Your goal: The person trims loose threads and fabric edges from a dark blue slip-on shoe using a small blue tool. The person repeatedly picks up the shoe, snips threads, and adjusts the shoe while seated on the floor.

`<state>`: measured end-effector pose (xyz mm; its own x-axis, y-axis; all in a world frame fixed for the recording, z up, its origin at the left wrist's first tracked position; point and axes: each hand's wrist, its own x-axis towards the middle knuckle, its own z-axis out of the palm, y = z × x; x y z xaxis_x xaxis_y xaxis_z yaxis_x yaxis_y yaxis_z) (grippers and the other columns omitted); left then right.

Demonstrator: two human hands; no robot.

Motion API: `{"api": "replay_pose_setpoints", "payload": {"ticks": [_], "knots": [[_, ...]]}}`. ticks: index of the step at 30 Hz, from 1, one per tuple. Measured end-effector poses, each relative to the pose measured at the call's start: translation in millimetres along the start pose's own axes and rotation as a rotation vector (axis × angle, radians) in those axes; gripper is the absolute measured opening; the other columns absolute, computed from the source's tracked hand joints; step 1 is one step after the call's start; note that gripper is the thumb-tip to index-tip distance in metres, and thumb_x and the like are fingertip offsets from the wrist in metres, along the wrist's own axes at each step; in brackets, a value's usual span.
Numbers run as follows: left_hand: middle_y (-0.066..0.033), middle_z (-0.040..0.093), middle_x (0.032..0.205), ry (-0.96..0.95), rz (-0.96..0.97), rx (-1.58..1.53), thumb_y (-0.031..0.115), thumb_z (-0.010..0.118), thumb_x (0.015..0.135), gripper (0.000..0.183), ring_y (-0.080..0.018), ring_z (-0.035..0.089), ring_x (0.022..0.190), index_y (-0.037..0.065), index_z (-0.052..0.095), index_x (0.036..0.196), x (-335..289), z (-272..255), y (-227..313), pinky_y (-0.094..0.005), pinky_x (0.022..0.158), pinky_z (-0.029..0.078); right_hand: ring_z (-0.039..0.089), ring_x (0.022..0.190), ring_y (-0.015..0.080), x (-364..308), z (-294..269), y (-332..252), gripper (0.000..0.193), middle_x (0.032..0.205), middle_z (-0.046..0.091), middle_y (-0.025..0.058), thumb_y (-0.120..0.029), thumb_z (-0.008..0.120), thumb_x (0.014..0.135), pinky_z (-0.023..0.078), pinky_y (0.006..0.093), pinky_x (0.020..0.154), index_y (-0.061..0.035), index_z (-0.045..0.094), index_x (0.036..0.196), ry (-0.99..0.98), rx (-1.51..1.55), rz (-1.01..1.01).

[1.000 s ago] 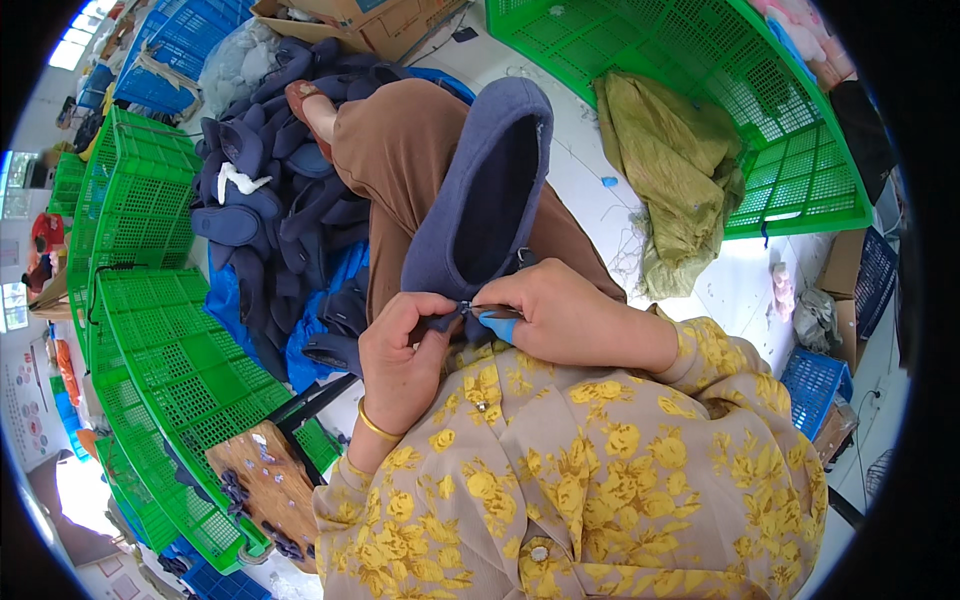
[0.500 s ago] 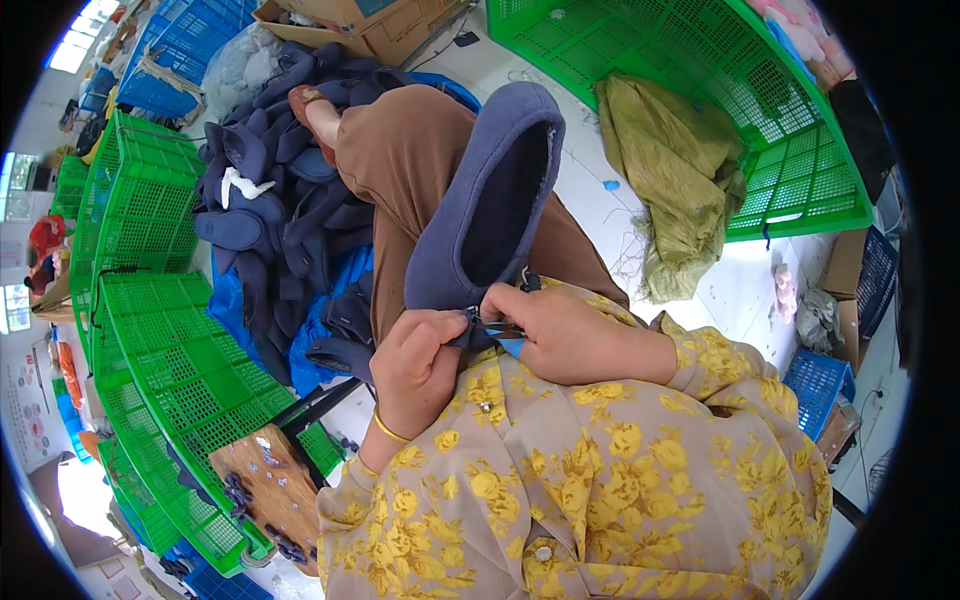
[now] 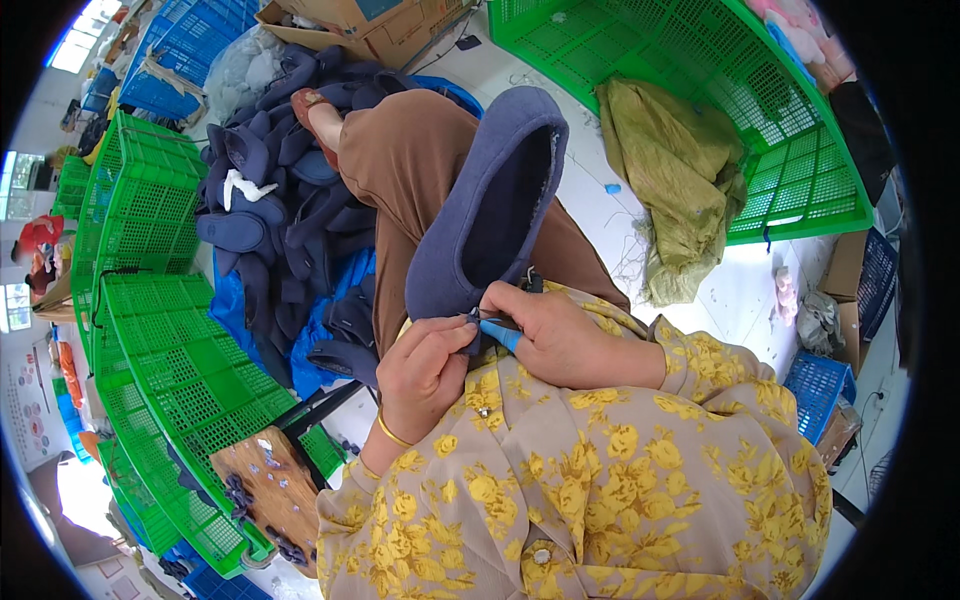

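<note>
And here we are at the lap, where one navy slipper (image 3: 487, 205) sits above the brown trousers (image 3: 412, 150), toe pointing away, heel toward the person, its opening facing up and a little right. The left hand (image 3: 422, 372) is right there below the heel, thumb and fingertips pinched narrow on a small dark piece (image 3: 473, 316), and that's a close grip. In from the other side comes the right hand (image 3: 572, 340), fingers curled, tips just beside the left ones; what exactly it pinches, I can't tell. A blue patch (image 3: 500, 335) shows at those fingers, too small to call as wrap or tool. Out to the left, a heap of navy footwear (image 3: 300, 205) spreads over blue sheeting (image 3: 345, 275), a white scrap (image 3: 245, 188) on top. Green crates (image 3: 180, 350) flank that heap, and over on the right an olive sack (image 3: 670, 180) slumps against another green crate (image 3: 810, 190).
</note>
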<state>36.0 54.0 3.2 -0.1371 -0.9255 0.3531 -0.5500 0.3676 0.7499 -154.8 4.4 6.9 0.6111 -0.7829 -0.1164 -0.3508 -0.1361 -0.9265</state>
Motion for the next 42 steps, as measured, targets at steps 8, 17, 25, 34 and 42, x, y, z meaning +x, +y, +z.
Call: {"api": "replay_pose_setpoints", "payload": {"ticks": [8, 17, 25, 34, 42], "knots": [[-0.0117, 0.070, 0.093, 0.134, 0.026, 0.074, -0.011, 0.067, 0.071, 0.029, -0.0241, 0.069, 0.082, 0.002, 0.072, 0.096, 2.2, 1.5, 2.7, -0.0298, 0.073, 0.056, 0.063, 0.079, 0.0430, 3.4, -1.7, -1.2, 0.020, 0.084, 0.063, 0.0220, 0.000, 0.056, 0.089, 0.049, 0.0459, 0.068, -0.0045, 0.048, 0.107, 0.022, 0.063, 0.023], [-0.0121, 0.071, 0.093, 0.115, 0.068, 0.028, -0.010, 0.068, 0.076, 0.023, -0.0239, 0.070, 0.082, 0.002, 0.072, 0.096, 1.4, 3.8, 1.9, -0.0289, 0.072, 0.056, 0.065, 0.070, 0.0325, 10.1, 0.0, -7.8, 0.021, 0.081, 0.063, 0.0186, 0.000, 0.051, 0.092, 0.049, 0.0405, 0.064, -0.0050, 0.044, 0.112, 0.010, 0.211, 0.032], [-0.0119, 0.072, 0.092, 0.145, 0.043, -0.005, -0.010, 0.068, 0.075, 0.023, -0.0238, 0.070, 0.081, 0.002, 0.071, 0.095, -2.5, 4.3, -1.3, -0.0292, 0.071, 0.056, 0.064, 0.066, 0.0176, 18.3, -4.4, 3.9, 0.017, 0.081, 0.064, 0.0115, -0.005, 0.049, 0.097, 0.048, 0.0321, 0.062, -0.0091, 0.046, 0.113, -0.151, 0.410, 0.023], [-0.0100, 0.070, 0.092, 0.134, -0.229, -0.139, -0.008, 0.067, 0.076, 0.022, -0.0191, 0.068, 0.080, 0.002, 0.069, 0.095, -5.5, 4.0, 0.0, -0.0261, 0.071, 0.052, 0.063, 0.072, 0.0272, 23.3, -9.8, -8.1, 0.021, 0.084, 0.060, 0.0097, 0.005, 0.056, 0.082, 0.047, 0.0341, 0.062, -0.0068, 0.056, 0.099, 0.138, -0.263, -0.316], [-0.0113, 0.070, 0.090, 0.137, 0.023, -0.014, -0.013, 0.065, 0.072, 0.026, -0.0238, 0.067, 0.078, 0.001, 0.069, 0.094, 7.6, 8.8, -2.8, -0.0293, 0.072, 0.053, 0.060, 0.078, 0.0308, 38.1, -4.4, -10.7, 0.021, 0.092, 0.058, 0.0094, 0.008, 0.057, 0.076, 0.047, 0.0350, 0.067, -0.0028, 0.060, 0.094, 0.258, 0.041, -0.354]]}}
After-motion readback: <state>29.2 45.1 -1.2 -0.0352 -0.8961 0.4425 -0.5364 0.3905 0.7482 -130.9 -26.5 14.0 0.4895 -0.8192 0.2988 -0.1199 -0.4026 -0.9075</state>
